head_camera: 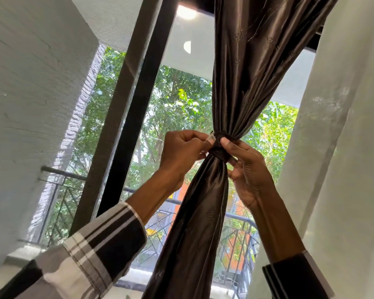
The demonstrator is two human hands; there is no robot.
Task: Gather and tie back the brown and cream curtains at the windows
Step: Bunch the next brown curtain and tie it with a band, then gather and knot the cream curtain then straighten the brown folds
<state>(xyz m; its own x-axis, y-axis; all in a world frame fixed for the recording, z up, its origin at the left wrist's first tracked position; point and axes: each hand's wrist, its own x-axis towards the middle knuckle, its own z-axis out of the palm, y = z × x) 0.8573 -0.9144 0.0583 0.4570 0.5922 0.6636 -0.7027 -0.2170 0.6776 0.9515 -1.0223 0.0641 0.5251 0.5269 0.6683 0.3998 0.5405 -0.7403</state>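
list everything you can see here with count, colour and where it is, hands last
brown curtain: one, shiny brown, centre, gathered at the window
tie-back band: one, dark brown, wrapped round the gathered curtain
cream curtain: one, cream, right edge, hanging loose
window frame: one, black, left of the brown curtain
wall: one, white, left
balcony railing: one, dark metal, outside, low
trees: several, green, outside
sleeves: two, black and white striped, bottom
left hand: one, pinching something small and pale beside the band
right hand: one, gripping the band
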